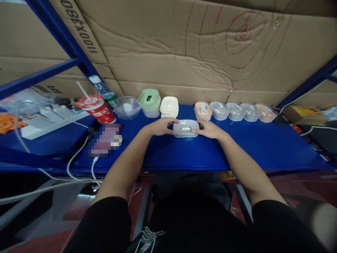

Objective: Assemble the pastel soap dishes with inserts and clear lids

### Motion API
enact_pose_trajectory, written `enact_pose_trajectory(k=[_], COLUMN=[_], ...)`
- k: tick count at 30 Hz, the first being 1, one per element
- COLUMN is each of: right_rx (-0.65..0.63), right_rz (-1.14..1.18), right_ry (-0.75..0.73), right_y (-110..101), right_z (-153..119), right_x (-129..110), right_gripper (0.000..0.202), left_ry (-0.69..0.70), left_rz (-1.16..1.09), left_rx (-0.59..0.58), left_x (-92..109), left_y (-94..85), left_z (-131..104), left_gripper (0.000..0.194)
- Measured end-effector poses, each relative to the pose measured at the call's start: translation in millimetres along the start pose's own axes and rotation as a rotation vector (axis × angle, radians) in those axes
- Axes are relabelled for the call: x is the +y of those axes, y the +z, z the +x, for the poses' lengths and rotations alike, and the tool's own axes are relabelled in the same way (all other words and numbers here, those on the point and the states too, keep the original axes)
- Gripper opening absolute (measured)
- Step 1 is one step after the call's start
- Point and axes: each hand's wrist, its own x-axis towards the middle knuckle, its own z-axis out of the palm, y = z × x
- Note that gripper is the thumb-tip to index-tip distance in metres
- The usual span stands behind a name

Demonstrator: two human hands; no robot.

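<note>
A pale grey plastic box (185,123) with a white oblong piece in its top is between my two hands at the middle of the blue table. My left hand (163,127) grips its left end, fingers on the far side and thumb on the near side. The right end is held the same way by my right hand (209,129). Whether the box rests on the table or hangs just above it, I cannot tell. Behind it to the left stand cream plastic boxes (169,105), stacked, and green plastic containers (149,100), also stacked.
A row of lidded boxes, pink (203,110) and grey (219,110), lines the back right. On the left are a clear bowl (127,107), a bottle (102,88), a red cup (97,109), a blurred-out phone-like object (105,140), a power strip (50,121) and cables. Cardboard (158,45) walls the back.
</note>
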Motion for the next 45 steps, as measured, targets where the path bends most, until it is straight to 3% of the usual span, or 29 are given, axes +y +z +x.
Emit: enact_pose_trajectory(k=[6,10,12,15,17,22,27,33,41,45], right_rx=[0.004,-0.003,-0.006,-0.006,-0.004,-0.015,-0.013,-0.016,-0.013,-0.019], right_rz=[-0.003,0.011,0.007,-0.018,-0.028,-0.026,-0.031,-0.048,-0.051,-0.047], right_ry=[-0.012,-0.013,-0.020,-0.029,-0.029,-0.060,-0.064,-0.081,-0.083,-0.084], right_y=[0,-1,-1,-1,-2,-1,-1,-3,-5,-5], right_z=[0,-2,-2,-3,-3,-3,-3,-5,-6,-6], right_x=[-1,-2,-3,-4,-3,-2,-2,-4,-7,-7], right_gripper=[0.066,0.067,0.066,0.064,0.063,0.063,0.064,0.059,0.061,0.059], left_ry=[0.008,-0.050,-0.117,-0.274,-0.370,-0.515,-0.774,-0.727,-0.590,-0.568], left_rz=[-0.009,-0.056,-0.012,0.275,0.442,0.518,0.522,0.498,0.528,0.509], left_rx=[0.015,0.043,0.261,0.839,0.991,0.955,0.784,0.876,1.090,1.094], left_x=[1,6,7,3,-3,-21,-25,-15,-16,-15], left_y=[4.9,-14.2,-34.8,-68.9,-87.1,-108.2,-109.2,-104.0,-101.9,-100.6], left_z=[0,-7,-15,-32,-45,-65,-63,-60,-61,-60], left_gripper=[0.059,0.066,0.058,0.032,0.022,0.021,0.035,0.019,0.025,0.023])
